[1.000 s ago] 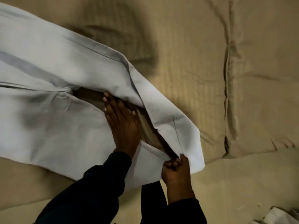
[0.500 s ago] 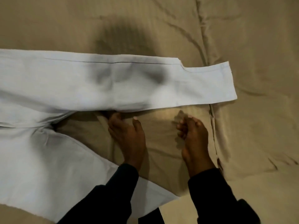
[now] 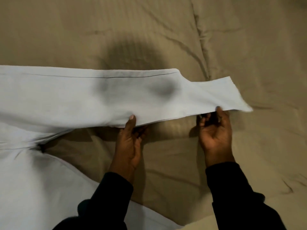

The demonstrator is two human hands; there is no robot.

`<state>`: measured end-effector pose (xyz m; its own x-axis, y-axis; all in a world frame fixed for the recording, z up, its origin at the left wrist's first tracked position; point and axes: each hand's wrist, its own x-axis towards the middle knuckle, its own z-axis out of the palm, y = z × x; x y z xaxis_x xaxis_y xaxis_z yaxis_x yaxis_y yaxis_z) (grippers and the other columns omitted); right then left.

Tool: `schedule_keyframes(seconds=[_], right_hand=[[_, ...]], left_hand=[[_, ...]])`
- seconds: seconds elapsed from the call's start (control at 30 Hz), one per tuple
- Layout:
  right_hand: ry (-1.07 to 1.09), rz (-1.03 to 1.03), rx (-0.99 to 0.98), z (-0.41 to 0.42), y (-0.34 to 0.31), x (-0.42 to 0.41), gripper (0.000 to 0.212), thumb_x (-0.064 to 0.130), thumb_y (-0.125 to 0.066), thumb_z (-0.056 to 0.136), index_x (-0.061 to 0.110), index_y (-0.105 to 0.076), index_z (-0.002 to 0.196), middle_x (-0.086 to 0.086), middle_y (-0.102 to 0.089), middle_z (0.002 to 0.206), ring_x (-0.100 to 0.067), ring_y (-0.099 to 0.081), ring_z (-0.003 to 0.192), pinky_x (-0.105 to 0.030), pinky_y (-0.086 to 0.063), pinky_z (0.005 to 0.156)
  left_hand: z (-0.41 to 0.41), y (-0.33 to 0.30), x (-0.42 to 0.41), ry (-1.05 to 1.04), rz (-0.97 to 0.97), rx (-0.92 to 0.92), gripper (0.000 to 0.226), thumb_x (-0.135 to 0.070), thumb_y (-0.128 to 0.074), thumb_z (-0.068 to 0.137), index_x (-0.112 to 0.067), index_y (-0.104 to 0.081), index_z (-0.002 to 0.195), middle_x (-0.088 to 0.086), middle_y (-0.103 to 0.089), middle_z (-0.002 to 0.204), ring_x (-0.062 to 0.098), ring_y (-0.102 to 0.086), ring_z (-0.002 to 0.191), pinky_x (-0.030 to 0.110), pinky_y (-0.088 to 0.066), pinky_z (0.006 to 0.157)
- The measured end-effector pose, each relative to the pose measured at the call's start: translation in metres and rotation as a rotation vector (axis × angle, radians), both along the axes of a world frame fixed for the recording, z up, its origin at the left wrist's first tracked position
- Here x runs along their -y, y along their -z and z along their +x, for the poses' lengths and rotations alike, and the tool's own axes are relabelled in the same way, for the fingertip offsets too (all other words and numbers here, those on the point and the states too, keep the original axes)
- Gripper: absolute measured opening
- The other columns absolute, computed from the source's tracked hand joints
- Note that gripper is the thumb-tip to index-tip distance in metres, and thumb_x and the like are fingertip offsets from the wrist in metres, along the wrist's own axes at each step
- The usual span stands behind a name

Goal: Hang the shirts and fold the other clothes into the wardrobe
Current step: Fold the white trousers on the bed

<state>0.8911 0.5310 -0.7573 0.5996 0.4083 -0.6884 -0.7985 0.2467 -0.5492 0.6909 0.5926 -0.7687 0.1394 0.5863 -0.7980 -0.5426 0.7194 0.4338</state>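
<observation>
A tan bedspread (image 3: pixel 166 30) covers the whole scene, faintly striped and creased, with a deep wrinkle running from far to near on the right and a dark shadow at the middle

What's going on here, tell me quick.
A person in dark sleeves is handling a pair of white trousers spread on a tan bedcover. The left hand pinches the near edge of the far trouser leg about midway, and the right hand pinches the same edge near the hem, lifting it slightly off the cover. The other leg lies flat toward the person. Nothing is folded yet; no wardrobe is in view.
</observation>
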Motion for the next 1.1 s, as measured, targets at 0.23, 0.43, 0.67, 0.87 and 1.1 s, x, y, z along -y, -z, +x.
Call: schedule_keyframes(seconds=[0.23,0.43,0.67,0.87,1.1], right_hand=[[-0.085,0.003,0.042,0.041,-0.001,0.013,0.031,0.019,-0.061,0.097,0.016,-0.067,0.127,-0.005,-0.068,0.128,-0.019,-0.064,0.119,-0.035,-0.052,0.098],[-0.095,-0.399,0.193,0.066,0.043,0.027,0.075,0.026,-0.093,0.04,0.017,-0.065,0.11,-0.004,-0.068,0.113,-0.029,-0.063,0.116,-0.049,-0.049,0.104],[-0.3,-0.98,1.348,-0.022,0.018,-0.02,0.053,0.031,-0.049,0.094,0.001,-0.049,0.138,-0.02,-0.043,0.147,-0.032,-0.04,0.139,-0.033,-0.028,0.117],[-1.302,-0.454,1.726,-0.129,0.061,-0.096,0.056,0.035,-0.027,0.108,0.022,-0.008,0.159,0.005,0.002,0.167,-0.008,0.012,0.152,-0.031,0.007,0.123],[-1.078,-1.046,1.747,0.035,0.077,-0.037,0.056,0.04,-0.017,0.105,0.027,-0.009,0.16,0.008,-0.008,0.167,-0.011,-0.002,0.154,-0.042,-0.002,0.124]], left_hand=[[-0.013,0.01,0.017,0.066,0.035,0.11,0.032,-0.017,-0.08,0.067,-0.022,-0.073,0.098,0.001,-0.075,0.101,0.016,-0.073,0.09,0.034,-0.061,0.083],[-0.017,-0.015,0.002,0.753,-0.006,-0.091,0.048,-0.043,-0.042,0.097,-0.003,-0.067,0.104,0.019,-0.075,0.101,0.023,-0.075,0.081,0.03,-0.059,0.069],[-0.005,-0.02,-0.026,0.824,0.984,-0.875,0.025,-0.029,-0.049,0.106,-0.024,-0.068,0.12,-0.002,-0.063,0.136,0.013,-0.056,0.128,0.032,-0.042,0.108],[-0.047,0.057,-0.084,1.125,1.275,-1.525,0.059,-0.029,-0.029,0.101,-0.016,-0.027,0.158,0.004,-0.015,0.167,0.029,-0.005,0.155,0.055,-0.013,0.122],[-0.037,0.06,-0.078,1.051,1.228,-1.633,0.06,-0.044,-0.03,0.104,-0.027,-0.015,0.16,-0.006,-0.01,0.168,0.022,-0.001,0.155,0.051,-0.009,0.124]])
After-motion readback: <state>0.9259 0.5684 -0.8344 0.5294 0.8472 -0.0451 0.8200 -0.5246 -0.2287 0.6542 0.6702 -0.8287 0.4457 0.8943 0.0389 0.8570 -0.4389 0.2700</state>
